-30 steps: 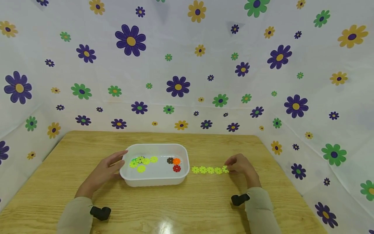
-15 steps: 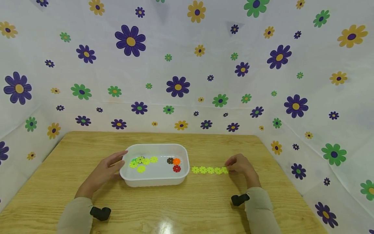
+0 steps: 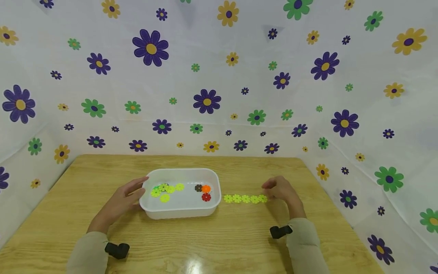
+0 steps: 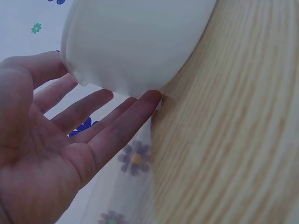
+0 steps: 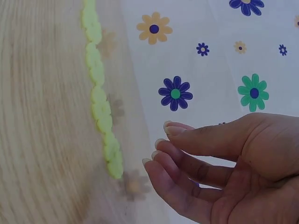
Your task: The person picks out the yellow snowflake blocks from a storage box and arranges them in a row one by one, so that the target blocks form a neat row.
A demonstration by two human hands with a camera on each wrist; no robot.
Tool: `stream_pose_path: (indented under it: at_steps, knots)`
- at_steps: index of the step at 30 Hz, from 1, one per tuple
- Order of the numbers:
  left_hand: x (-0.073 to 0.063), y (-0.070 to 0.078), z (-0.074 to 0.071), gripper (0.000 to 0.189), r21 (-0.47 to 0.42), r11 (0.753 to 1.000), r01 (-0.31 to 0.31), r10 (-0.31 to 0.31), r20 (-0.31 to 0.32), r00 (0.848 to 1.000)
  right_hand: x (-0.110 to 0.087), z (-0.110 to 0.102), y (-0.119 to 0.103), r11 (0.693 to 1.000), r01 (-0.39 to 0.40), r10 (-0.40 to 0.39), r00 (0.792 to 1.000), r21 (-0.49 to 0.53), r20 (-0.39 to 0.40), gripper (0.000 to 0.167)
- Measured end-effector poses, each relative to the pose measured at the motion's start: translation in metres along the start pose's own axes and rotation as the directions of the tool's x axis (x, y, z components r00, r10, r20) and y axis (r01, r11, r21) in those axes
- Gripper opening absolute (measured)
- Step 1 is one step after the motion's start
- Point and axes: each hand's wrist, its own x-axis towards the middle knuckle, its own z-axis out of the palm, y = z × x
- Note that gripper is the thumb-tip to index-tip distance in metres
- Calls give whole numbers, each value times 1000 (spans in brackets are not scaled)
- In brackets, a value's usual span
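Note:
My left hand [image 3: 121,199] rests its fingertips against the left end of a white plastic tub [image 3: 181,214]. In the left wrist view the fingers [image 4: 119,116] are spread and fairly straight, touching the tub's outer wall [image 4: 126,51]. Beyond the tub's right side lies a straight row of yellow-green flower-shaped discs [image 3: 246,199], set edge to edge on the wooden table [image 3: 205,247]. My right hand [image 3: 282,190] hovers just past the row's right end. The right wrist view shows it holding nothing, thumb and fingers loosely bent beside the last disc [image 5: 114,169].
Inside the tub, several yellow-green discs [image 3: 165,198] lie on the left. A brown disc [image 3: 199,188], an orange disc [image 3: 206,188] and a red disc [image 3: 206,197] sit on the right. A white sheet printed with flowers [image 3: 184,83] stands around the table's back and sides.
The right fingers lowered the rightmost disc into line with the row, then let go and rose slightly off it. My left hand and the tub stay put.

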Motion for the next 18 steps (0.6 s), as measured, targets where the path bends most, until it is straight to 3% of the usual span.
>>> stream_pose_path:
  at_steps: [10, 18]
  knots:
    - [0, 0, 0, 66, -5, 1000, -5, 5, -6, 1000, -4, 11, -47, 991, 120, -123, 991, 62, 49, 23]
    - [-1, -1, 0, 64, -16, 1000, -15, 15, 0, 1000, 4, 37, -89, 985, 170, -171, 981, 18, 91, 19]
